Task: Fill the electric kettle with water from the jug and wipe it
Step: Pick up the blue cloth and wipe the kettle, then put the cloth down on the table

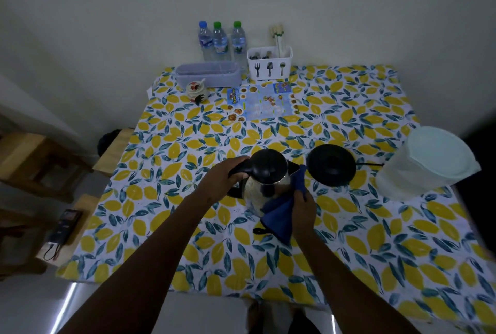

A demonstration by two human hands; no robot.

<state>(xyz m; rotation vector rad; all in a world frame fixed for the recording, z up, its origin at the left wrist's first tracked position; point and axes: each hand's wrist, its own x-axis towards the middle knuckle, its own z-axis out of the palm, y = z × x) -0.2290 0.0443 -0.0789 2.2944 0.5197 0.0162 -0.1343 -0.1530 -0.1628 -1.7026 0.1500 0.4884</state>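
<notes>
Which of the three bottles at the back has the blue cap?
The leftmost bottle, nearest the table's left edge; the middle bottle and the right bottle both have green caps.

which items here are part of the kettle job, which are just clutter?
Job: kettle, blue cloth, jug, kettle base.
Clutter: bottles, cutlery caddy, grey box, menu, small jar.

Both arms reach forward, left hand (224,176) clenched, right hand (303,206) fingers (302,194) pinched closed.

Things around the kettle (268,180) on the desk (349,239)
Base (331,164) just right of kettle, jug (426,162) further right; bottles (221,40) far behind.
</notes>
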